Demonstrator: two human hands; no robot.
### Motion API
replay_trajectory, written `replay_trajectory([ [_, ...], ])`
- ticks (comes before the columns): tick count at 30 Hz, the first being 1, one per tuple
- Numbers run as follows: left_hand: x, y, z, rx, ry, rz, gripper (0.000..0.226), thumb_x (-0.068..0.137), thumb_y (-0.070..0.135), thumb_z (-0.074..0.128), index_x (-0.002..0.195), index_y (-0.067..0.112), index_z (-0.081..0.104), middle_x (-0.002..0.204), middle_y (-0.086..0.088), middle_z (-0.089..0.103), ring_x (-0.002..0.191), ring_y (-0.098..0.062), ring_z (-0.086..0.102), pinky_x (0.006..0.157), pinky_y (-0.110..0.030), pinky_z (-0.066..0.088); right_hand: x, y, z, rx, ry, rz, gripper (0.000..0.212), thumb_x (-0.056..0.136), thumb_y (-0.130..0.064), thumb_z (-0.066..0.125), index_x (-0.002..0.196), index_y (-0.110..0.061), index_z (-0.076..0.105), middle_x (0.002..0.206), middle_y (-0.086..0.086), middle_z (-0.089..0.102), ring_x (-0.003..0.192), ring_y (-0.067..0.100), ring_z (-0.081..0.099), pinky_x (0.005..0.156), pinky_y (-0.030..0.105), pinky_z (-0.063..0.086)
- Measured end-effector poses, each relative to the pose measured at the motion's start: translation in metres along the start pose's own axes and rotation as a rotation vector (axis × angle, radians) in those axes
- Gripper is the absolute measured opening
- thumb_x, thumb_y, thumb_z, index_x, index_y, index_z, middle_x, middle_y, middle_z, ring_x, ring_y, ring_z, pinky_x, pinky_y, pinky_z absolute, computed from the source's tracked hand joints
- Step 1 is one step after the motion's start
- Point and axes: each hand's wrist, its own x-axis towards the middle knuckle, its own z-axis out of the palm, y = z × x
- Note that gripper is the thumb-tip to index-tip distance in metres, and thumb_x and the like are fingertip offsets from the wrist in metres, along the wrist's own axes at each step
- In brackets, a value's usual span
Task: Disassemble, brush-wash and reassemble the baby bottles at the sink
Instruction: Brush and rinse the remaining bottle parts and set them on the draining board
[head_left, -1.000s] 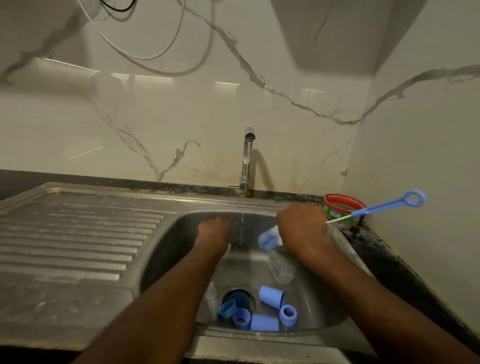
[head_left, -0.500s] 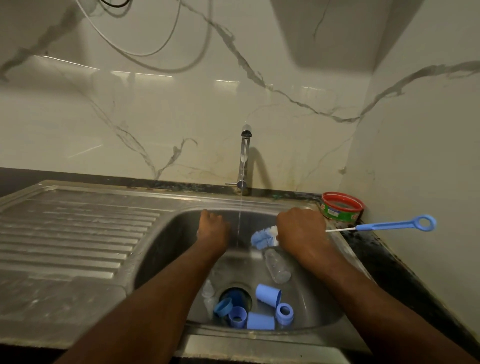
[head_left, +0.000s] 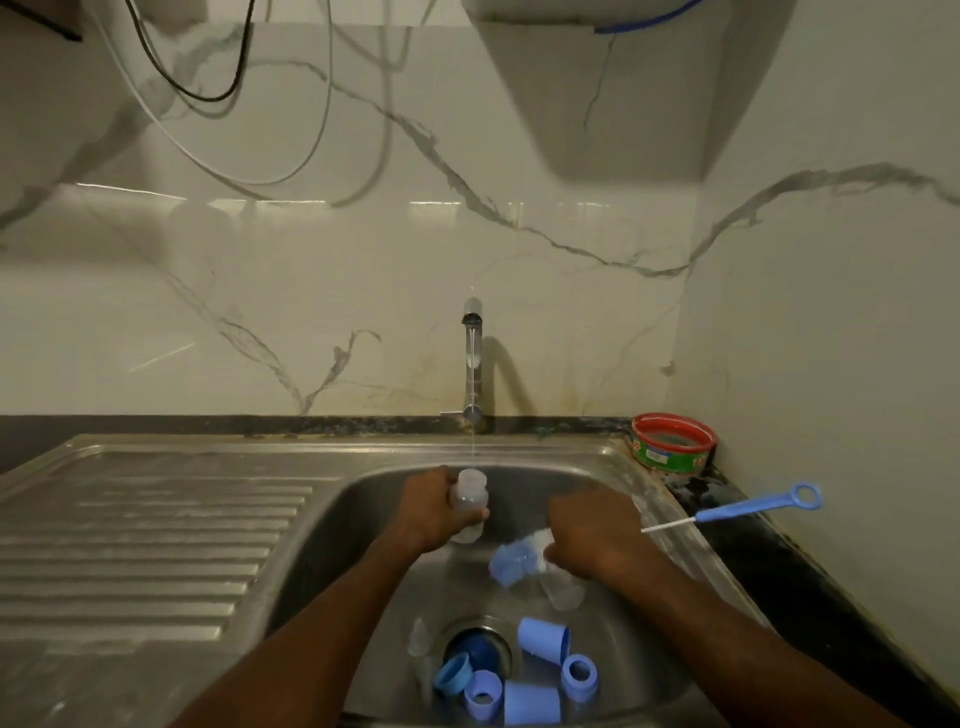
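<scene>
Since the earlier frame the clear bottle (head_left: 468, 503) has been raised upright, mouth up, under the tap (head_left: 472, 353) stream, gripped round its body by the left hand (head_left: 434, 512). The brush (head_left: 519, 561) is held near its bristles by the right hand (head_left: 592, 538), just right of and below the bottle mouth.

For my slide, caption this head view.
Left hand holds bottle under tap; right hand grips brush.
</scene>
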Motion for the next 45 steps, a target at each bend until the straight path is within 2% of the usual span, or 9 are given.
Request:
replay_trajectory([
  [8,0.007,0.003,0.007,-0.171,0.122,0.034,0.057,0.077,0.031,0.087,0.126,0.016,0.062,0.122,-0.003,0.068,0.104,-0.008,0.061,0.084,-0.016,0.046,0.004,-0.003,0.006,0.009,-0.078,-0.040,0.041,0.094,-0.045,0.064,0.127,-0.021,0.062,0.123,0.003,0.065,0.111,0.021,0.062,0.088,0.035,0.048],
  [13,0.010,-0.002,0.003,-0.163,0.178,-0.007,0.061,0.076,0.037,0.087,0.128,0.014,0.064,0.122,-0.005,0.070,0.108,-0.016,0.066,0.088,-0.022,0.049,0.007,-0.003,0.009,0.005,-0.089,-0.044,0.042,0.093,-0.048,0.064,0.125,-0.022,0.064,0.121,0.003,0.066,0.109,0.022,0.063,0.084,0.035,0.046],
  [19,0.011,-0.006,0.001,-0.166,0.180,0.006,0.059,0.073,0.040,0.089,0.121,0.015,0.067,0.115,-0.004,0.073,0.097,-0.010,0.067,0.076,-0.012,0.048,0.007,-0.002,0.009,0.017,-0.078,-0.041,0.042,0.094,-0.048,0.063,0.127,-0.022,0.061,0.124,0.003,0.065,0.112,0.022,0.062,0.088,0.036,0.046],
  [24,0.009,0.005,-0.001,-0.210,0.224,0.023,0.058,0.075,0.035,0.088,0.124,0.014,0.065,0.120,-0.005,0.071,0.105,-0.015,0.067,0.088,-0.023,0.053,0.005,-0.005,0.008,0.033,-0.081,-0.036,0.041,0.094,-0.048,0.064,0.126,-0.022,0.062,0.122,0.003,0.066,0.109,0.021,0.063,0.079,0.032,0.040],
  [30,0.010,-0.002,0.001,-0.192,0.220,0.042,0.058,0.076,0.038,0.087,0.124,0.018,0.064,0.120,-0.001,0.071,0.098,-0.003,0.060,0.075,-0.006,0.043,0.006,-0.006,0.010,0.033,-0.083,-0.037,0.041,0.094,-0.047,0.064,0.125,-0.021,0.064,0.121,0.003,0.066,0.110,0.022,0.063,0.082,0.034,0.043],
  [34,0.011,-0.001,0.001,-0.191,0.241,0.051,0.058,0.076,0.040,0.087,0.124,0.018,0.064,0.119,-0.001,0.071,0.104,-0.010,0.065,0.088,-0.021,0.052,0.007,-0.006,0.011,0.028,-0.079,-0.046,0.040,0.095,-0.047,0.062,0.125,-0.021,0.063,0.122,0.003,0.066,0.111,0.022,0.063,0.086,0.035,0.046],
  [38,0.013,-0.002,0.004,-0.190,0.242,0.070,0.057,0.076,0.040,0.086,0.124,0.018,0.064,0.121,-0.002,0.071,0.105,-0.010,0.065,0.088,-0.021,0.051,0.008,-0.008,0.014,0.044,-0.066,-0.047,0.041,0.094,-0.049,0.062,0.123,-0.020,0.064,0.118,0.003,0.067,0.106,0.021,0.063,0.082,0.034,0.045],
  [42,0.011,-0.001,0.004,-0.176,0.237,0.076,0.059,0.077,0.037,0.086,0.127,0.016,0.062,0.123,-0.003,0.069,0.109,-0.014,0.065,0.093,-0.028,0.055,0.008,-0.008,0.015,0.045,-0.066,-0.048,0.042,0.095,-0.048,0.062,0.125,-0.020,0.062,0.121,0.004,0.065,0.109,0.021,0.062,0.086,0.035,0.047],
  [45,0.012,0.007,-0.001,-0.210,0.281,0.135,0.059,0.079,0.034,0.085,0.129,0.017,0.061,0.126,-0.001,0.068,0.107,-0.005,0.060,0.081,-0.009,0.049,0.009,-0.008,0.017,0.046,-0.063,-0.049,0.042,0.095,-0.049,0.061,0.126,-0.020,0.061,0.122,0.004,0.065,0.110,0.021,0.062,0.087,0.035,0.046],
])
